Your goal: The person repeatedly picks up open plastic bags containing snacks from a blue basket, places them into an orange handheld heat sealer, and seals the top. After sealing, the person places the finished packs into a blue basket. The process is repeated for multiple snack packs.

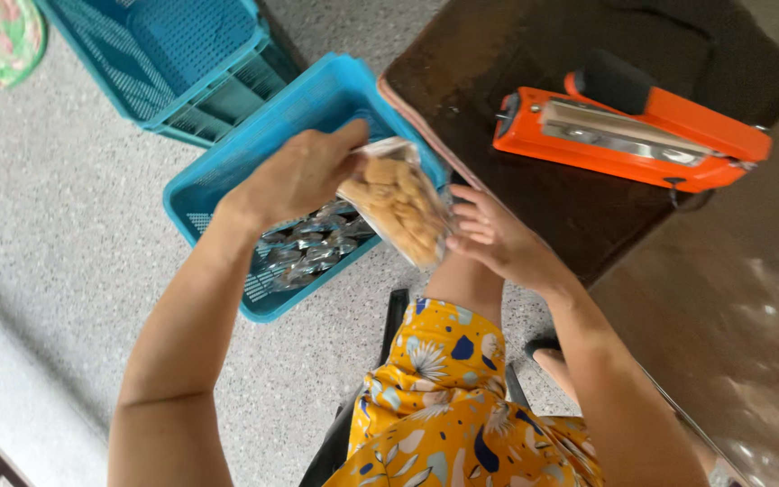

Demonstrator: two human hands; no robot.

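Left hand [295, 176] pinches top edge of clear snack bag [398, 206]; right hand [496, 239], fingers loosely spread, touches its lower side. Bag hangs between both hands, above blue basket [227, 171]. Best: keep top edge flat, contents settled down. Orange sealer [628, 135] beyond right hand.
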